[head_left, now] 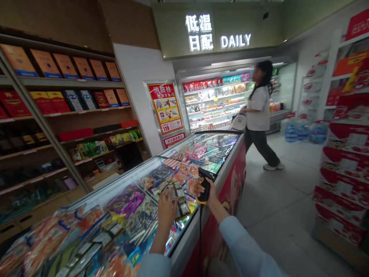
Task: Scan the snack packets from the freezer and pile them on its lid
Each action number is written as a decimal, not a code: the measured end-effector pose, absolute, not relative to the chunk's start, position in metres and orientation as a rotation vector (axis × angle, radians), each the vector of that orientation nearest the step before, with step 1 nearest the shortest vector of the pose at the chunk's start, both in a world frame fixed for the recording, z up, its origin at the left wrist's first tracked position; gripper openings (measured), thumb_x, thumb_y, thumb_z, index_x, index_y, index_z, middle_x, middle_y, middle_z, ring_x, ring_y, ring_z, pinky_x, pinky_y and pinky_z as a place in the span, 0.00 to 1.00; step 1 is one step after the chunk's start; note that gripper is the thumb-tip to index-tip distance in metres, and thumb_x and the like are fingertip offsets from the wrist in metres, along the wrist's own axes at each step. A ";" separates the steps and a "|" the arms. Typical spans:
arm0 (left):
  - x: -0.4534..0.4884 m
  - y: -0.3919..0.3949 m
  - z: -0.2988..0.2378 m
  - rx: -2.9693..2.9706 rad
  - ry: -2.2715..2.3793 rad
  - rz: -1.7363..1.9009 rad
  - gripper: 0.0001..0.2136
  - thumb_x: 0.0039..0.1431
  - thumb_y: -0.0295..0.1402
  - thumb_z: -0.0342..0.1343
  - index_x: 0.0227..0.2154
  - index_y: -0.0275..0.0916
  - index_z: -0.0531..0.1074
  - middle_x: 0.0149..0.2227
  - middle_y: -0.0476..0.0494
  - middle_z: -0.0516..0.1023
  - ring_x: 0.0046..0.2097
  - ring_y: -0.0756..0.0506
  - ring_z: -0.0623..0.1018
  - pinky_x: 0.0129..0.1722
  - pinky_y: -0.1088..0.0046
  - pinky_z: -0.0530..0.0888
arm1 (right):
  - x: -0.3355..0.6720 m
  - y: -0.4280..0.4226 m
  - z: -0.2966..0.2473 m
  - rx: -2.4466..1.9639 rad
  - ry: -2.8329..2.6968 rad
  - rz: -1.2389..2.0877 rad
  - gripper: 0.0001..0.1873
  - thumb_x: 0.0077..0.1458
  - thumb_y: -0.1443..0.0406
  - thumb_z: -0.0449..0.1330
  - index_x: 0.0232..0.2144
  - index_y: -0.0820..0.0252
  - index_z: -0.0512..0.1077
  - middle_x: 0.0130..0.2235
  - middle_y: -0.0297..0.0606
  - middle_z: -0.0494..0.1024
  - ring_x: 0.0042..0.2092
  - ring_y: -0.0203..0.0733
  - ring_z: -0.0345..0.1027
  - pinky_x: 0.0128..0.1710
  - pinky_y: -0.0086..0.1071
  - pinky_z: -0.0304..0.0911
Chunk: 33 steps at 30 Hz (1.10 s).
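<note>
My right hand [209, 190] is wrapped round a black and yellow handheld barcode scanner [204, 184], whose cable hangs down over the freezer's near edge. Just left of it, a green and white plastic food bag [182, 206] lies on the other packs in the chest freezer [223, 179]. My left hand [166, 209] is at this bag's left side, fingers stretched out and apart over it; whether they press on it cannot be made out. Orange-coloured packs [191, 181] lie behind the scanner, and purple bags [127, 200] lie to the left.
A person [259, 107] with a white bag walks past the freezer's far end. Shelves of boxed goods [66, 65] line the left wall. Stacked red and white cartons [343, 165] stand at right, with large water bottles [305, 129] farther back. A lit refrigerated display [213, 100] is behind.
</note>
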<state>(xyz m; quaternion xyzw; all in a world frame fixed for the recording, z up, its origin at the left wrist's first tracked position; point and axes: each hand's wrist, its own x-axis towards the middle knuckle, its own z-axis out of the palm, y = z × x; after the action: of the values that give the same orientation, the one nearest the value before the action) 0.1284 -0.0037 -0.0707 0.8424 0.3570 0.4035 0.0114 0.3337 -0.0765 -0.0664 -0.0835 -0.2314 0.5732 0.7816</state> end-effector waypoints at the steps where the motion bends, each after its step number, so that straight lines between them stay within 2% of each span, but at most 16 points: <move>1: 0.127 -0.003 -0.074 2.652 1.113 1.223 0.23 0.64 0.43 0.44 0.60 0.43 0.62 0.59 0.34 0.63 0.62 0.36 0.62 0.58 0.51 0.64 | 0.334 -0.077 -0.068 -0.166 -0.497 1.237 0.15 0.47 0.54 0.60 0.23 0.58 0.62 0.16 0.25 0.56 0.16 0.30 0.49 0.14 0.24 0.52; 5: 0.122 -0.004 -0.077 2.663 1.152 1.154 0.24 0.65 0.43 0.42 0.62 0.45 0.60 0.61 0.34 0.61 0.63 0.36 0.59 0.59 0.50 0.62 | 0.338 -0.078 -0.071 -0.140 -0.501 1.250 0.15 0.48 0.54 0.60 0.25 0.58 0.62 0.17 0.24 0.55 0.16 0.29 0.49 0.15 0.23 0.53; 15: 0.124 -0.011 -0.073 2.663 1.187 1.089 0.24 0.64 0.43 0.44 0.62 0.45 0.59 0.62 0.35 0.61 0.64 0.36 0.60 0.60 0.51 0.61 | 0.343 -0.079 -0.077 -0.154 -0.482 1.276 0.11 0.49 0.57 0.59 0.29 0.56 0.63 0.20 0.25 0.57 0.16 0.30 0.50 0.16 0.25 0.59; 20: 0.125 -0.011 -0.067 2.605 1.159 1.192 0.23 0.65 0.41 0.43 0.60 0.40 0.61 0.59 0.33 0.64 0.62 0.39 0.62 0.60 0.53 0.61 | 0.343 -0.079 -0.076 -0.162 -0.473 1.246 0.10 0.49 0.59 0.59 0.30 0.57 0.62 0.24 0.27 0.62 0.17 0.28 0.52 0.16 0.23 0.58; 27: 0.101 -0.031 -0.013 2.399 1.130 1.589 0.20 0.66 0.40 0.40 0.56 0.37 0.61 0.57 0.33 0.66 0.62 0.41 0.62 0.62 0.54 0.58 | 0.333 -0.090 -0.060 -0.291 -0.539 1.316 0.11 0.47 0.60 0.60 0.29 0.57 0.62 0.22 0.27 0.62 0.17 0.29 0.53 0.16 0.26 0.60; 31: 0.055 -0.047 0.032 2.321 1.167 1.715 0.20 0.66 0.43 0.40 0.56 0.38 0.60 0.57 0.33 0.66 0.61 0.42 0.62 0.61 0.56 0.58 | 0.313 -0.091 -0.039 -0.233 -0.546 1.317 0.11 0.46 0.59 0.60 0.29 0.57 0.63 0.20 0.25 0.59 0.17 0.28 0.52 0.19 0.25 0.62; 33: 0.024 -0.056 0.054 2.276 1.194 1.809 0.21 0.66 0.44 0.40 0.56 0.38 0.60 0.56 0.33 0.66 0.60 0.42 0.63 0.60 0.57 0.58 | 0.297 -0.087 -0.023 -0.200 -0.584 1.301 0.11 0.47 0.59 0.60 0.30 0.56 0.63 0.22 0.25 0.61 0.17 0.27 0.52 0.20 0.24 0.61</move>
<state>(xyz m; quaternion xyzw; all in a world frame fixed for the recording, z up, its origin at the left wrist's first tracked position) 0.0238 -0.0556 0.0537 0.7241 0.3799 0.5756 -0.0006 0.2971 -0.0872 -0.0226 -0.0917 -0.2675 0.5956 0.7518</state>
